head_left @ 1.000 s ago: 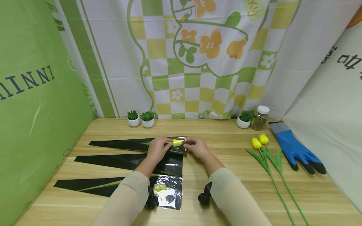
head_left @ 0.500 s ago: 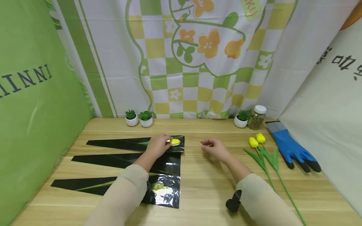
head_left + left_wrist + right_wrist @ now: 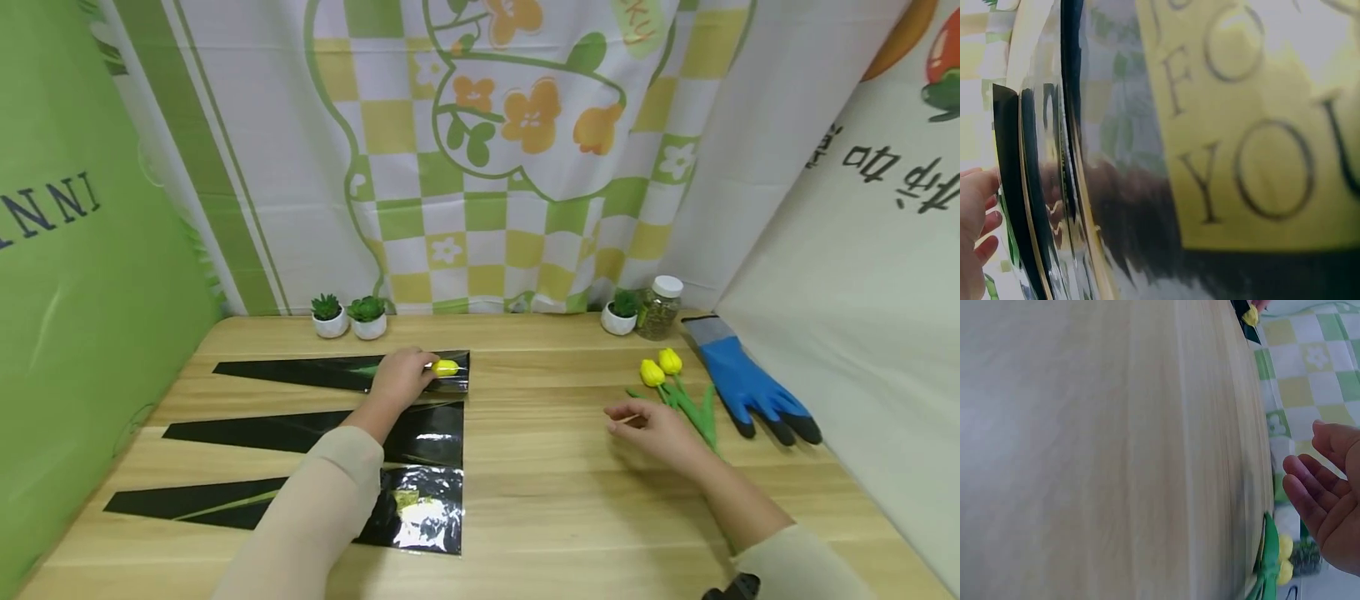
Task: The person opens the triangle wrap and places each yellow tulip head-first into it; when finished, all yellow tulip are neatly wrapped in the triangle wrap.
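Right hand has moved rightward, fingers loosely parted; the sleeved tulip lies left-right, bloom rightward.

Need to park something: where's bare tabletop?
Free: tabletop between the black flower sleeves and right hand, plus the back strip between left and right potted succulents. Crowded: left, under sleeves; right, with yellow tulips, blue glove, jar.

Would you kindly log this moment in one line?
Left hand: on far black wrapper, beside yellow flower head | Right hand: holding nothing, near two yellow tulips | Blue glove: right of tulips
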A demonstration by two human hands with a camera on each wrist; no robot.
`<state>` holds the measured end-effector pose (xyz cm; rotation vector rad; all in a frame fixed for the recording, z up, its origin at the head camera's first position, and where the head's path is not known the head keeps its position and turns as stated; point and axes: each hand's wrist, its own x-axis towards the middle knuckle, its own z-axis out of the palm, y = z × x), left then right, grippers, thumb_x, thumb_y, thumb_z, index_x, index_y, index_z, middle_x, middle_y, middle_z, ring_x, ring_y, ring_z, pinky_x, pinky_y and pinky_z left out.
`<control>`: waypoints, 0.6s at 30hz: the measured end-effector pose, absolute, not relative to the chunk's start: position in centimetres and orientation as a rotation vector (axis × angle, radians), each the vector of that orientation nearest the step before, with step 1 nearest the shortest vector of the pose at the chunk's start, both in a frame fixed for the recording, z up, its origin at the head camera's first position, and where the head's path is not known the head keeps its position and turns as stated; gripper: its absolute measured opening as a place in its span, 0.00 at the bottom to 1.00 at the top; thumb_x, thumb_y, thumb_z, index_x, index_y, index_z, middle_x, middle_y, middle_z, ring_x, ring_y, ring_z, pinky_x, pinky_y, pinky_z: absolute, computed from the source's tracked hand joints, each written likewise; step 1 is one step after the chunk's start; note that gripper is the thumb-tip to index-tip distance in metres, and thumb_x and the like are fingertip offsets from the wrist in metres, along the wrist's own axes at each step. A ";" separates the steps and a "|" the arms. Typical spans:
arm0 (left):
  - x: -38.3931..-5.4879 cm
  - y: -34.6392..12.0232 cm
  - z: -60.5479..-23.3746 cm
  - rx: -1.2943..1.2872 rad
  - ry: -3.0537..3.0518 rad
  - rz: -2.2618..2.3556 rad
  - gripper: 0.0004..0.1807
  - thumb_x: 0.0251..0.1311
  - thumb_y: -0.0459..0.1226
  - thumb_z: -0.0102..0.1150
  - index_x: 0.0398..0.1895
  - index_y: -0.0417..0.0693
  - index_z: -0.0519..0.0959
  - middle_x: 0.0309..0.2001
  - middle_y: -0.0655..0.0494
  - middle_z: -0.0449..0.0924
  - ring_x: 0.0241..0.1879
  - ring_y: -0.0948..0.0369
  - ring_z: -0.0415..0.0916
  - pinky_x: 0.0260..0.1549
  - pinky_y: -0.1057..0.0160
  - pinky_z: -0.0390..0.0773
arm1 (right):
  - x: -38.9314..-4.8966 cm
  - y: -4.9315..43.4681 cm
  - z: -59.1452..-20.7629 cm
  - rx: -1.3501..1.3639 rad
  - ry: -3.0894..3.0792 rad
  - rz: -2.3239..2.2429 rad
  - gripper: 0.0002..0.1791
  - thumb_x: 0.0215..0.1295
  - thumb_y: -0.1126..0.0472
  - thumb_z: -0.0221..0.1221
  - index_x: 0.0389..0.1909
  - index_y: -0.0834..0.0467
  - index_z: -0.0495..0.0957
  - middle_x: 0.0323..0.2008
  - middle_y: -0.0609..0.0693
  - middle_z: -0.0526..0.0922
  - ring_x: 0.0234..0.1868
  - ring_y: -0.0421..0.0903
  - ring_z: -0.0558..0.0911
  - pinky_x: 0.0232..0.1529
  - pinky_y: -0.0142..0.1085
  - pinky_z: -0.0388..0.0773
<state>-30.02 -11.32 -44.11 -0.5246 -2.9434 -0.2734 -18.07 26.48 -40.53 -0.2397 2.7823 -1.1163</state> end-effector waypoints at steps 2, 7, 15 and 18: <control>-30.1 -11.3 -44.0 -0.507 -2.947 -0.274 0.17 0.63 0.43 0.64 0.54 0.53 0.82 0.47 0.52 0.84 0.48 0.52 0.82 0.50 0.51 0.81 | -17.3 27.7 -40.5 -0.207 2.796 -1.103 0.20 0.70 0.56 0.59 0.55 0.65 0.77 0.53 0.63 0.82 0.48 0.54 0.83 0.43 0.40 0.84; -30.3 -11.3 -44.1 -0.472 -2.956 -0.276 0.17 0.64 0.43 0.62 0.56 0.53 0.81 0.50 0.51 0.84 0.49 0.51 0.81 0.49 0.49 0.81 | -15.7 30.6 -40.6 -0.142 2.827 -1.060 0.23 0.70 0.54 0.59 0.57 0.65 0.76 0.53 0.63 0.82 0.49 0.54 0.83 0.39 0.37 0.83; -30.5 -11.2 -44.3 -0.391 -2.971 -0.337 0.18 0.66 0.41 0.61 0.58 0.52 0.79 0.52 0.48 0.82 0.51 0.48 0.80 0.49 0.48 0.82 | -13.8 33.6 -41.2 0.005 2.860 -0.984 0.26 0.69 0.53 0.59 0.59 0.68 0.73 0.53 0.67 0.80 0.49 0.59 0.82 0.37 0.40 0.84; -30.5 -10.9 -44.3 -0.367 -2.990 -0.389 0.19 0.66 0.41 0.60 0.60 0.51 0.78 0.54 0.47 0.81 0.53 0.47 0.78 0.49 0.48 0.82 | -13.5 34.2 -41.4 0.053 2.864 -0.967 0.27 0.67 0.54 0.61 0.59 0.69 0.73 0.50 0.66 0.81 0.48 0.59 0.82 0.35 0.39 0.84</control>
